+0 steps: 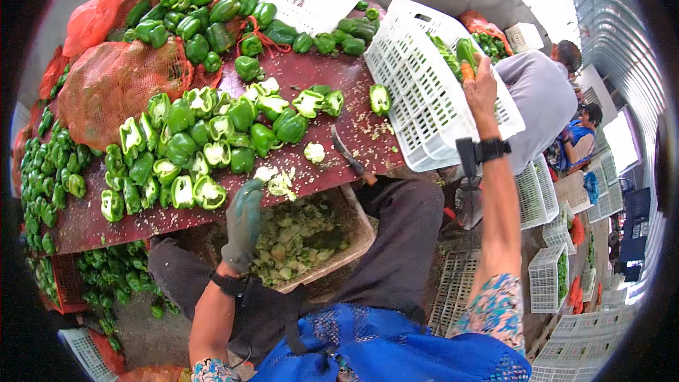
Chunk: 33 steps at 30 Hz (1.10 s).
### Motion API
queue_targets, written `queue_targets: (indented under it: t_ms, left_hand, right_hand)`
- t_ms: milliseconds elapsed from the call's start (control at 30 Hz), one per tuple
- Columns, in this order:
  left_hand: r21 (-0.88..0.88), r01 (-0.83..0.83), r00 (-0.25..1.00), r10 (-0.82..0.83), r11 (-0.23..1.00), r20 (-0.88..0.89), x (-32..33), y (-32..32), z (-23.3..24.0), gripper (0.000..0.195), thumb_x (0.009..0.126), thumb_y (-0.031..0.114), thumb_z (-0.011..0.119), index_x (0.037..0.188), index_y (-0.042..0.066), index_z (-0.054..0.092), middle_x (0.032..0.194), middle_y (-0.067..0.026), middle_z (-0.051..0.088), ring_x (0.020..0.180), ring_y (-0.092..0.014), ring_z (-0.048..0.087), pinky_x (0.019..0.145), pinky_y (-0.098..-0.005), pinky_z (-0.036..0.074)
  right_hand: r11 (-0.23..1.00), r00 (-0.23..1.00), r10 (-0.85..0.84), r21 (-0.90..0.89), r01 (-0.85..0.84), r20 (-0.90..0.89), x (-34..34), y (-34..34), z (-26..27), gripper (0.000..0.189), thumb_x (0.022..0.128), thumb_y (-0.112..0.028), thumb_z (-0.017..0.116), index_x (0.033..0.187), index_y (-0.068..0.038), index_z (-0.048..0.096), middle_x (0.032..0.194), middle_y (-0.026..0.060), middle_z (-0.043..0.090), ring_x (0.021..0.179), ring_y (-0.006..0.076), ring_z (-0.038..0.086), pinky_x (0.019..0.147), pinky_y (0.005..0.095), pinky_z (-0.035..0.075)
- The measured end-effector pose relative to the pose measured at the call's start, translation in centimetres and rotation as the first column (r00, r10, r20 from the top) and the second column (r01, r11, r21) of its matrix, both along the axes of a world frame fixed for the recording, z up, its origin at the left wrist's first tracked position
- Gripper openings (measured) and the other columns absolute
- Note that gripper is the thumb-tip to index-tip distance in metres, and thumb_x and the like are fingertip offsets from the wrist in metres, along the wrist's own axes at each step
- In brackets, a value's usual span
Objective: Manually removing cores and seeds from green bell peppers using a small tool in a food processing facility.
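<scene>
My left hand, in a grey-green work glove, is over the table's front edge, beside a pile of pale pepper cores. Its fingers face away, so their grip is hidden. My right hand reaches over the side of a tilted white plastic crate with a green bell pepper piece at its fingers. An orange wrap shows on one finger. Cut and whole green bell peppers lie in front of me. A curved knife rests near the edge, its handle towards me.
A dark red table carries scattered seeds. Red mesh sacks stand at the back left. A box of cores is below the table edge, between my legs. Another person's leg is beyond the crate. More crates stand at right.
</scene>
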<state>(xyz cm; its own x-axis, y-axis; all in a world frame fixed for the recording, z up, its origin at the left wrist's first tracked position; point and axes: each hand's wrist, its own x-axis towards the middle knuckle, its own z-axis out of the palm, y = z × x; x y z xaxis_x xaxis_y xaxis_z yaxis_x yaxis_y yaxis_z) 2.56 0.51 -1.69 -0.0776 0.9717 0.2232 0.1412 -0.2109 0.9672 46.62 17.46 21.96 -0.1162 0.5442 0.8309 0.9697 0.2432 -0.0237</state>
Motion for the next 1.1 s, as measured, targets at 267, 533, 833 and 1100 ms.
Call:
queue_targets:
  t_ms: [267, 533, 833, 1100]
  left_hand:
    - [-0.032, 0.004, 0.998, -0.006, 0.999, -0.067, -0.3, -0.3, 0.2, 0.028, 0.099, 0.016, 0.047, 0.114, -0.004, 0.061, 0.11, -0.0153, 0.064, 0.098, -0.025, 0.062, 0.088, -0.0344, 0.049]
    - [-0.172, 0.06, 0.995, -0.072, 0.983, -0.066, 0.0, 0.6, 1.8, 0.037, 0.102, 0.029, 0.051, 0.117, -0.002, 0.061, 0.112, -0.0162, 0.064, 0.102, -0.027, 0.062, 0.091, -0.0365, 0.048]
    - [-0.257, 0.095, 0.984, -0.13, 0.962, -0.124, -0.1, 2.5, 2.0, 0.039, 0.103, 0.033, 0.049, 0.119, -0.001, 0.062, 0.119, -0.0163, 0.063, 0.109, -0.029, 0.061, 0.095, -0.041, 0.047]
    - [-0.138, 0.107, 0.956, -0.14, 0.985, -0.257, -0.1, 2.0, 0.9, 0.029, 0.102, 0.018, 0.049, 0.119, -0.003, 0.059, 0.117, -0.0208, 0.062, 0.106, -0.036, 0.061, 0.093, -0.0407, 0.048]
  right_hand:
    - [0.794, 0.987, -0.004, -0.6, -0.095, -0.161, -5.9, 4.3, -16.3, 0.021, 0.086, -0.02, 0.065, 0.103, -0.008, 0.063, 0.092, 0.0178, 0.068, 0.087, 0.0354, 0.066, 0.08, 0.0449, 0.051]
    - [0.525, 0.849, -0.526, -0.77, 0.361, 0.039, -5.5, 10.2, -24.3, 0.047, 0.09, -0.041, 0.059, 0.122, -0.009, 0.048, 0.103, 0.0276, 0.067, 0.096, 0.0481, 0.064, 0.079, 0.0574, 0.05]
    - [0.611, 0.806, -0.569, -0.738, 0.286, -0.16, -4.4, 14.4, -28.7, 0.051, 0.088, -0.044, 0.061, 0.111, 0.001, 0.054, 0.092, 0.0269, 0.069, 0.086, 0.0444, 0.068, 0.075, 0.0539, 0.053]
    - [0.573, 0.587, -0.541, -0.775, -0.267, -0.602, -4.7, 13.2, -27.7, 0.025, 0.081, -0.019, 0.066, 0.093, 0.003, 0.07, 0.071, 0.0087, 0.069, 0.052, 0.0122, 0.064, 0.043, 0.0229, 0.048]
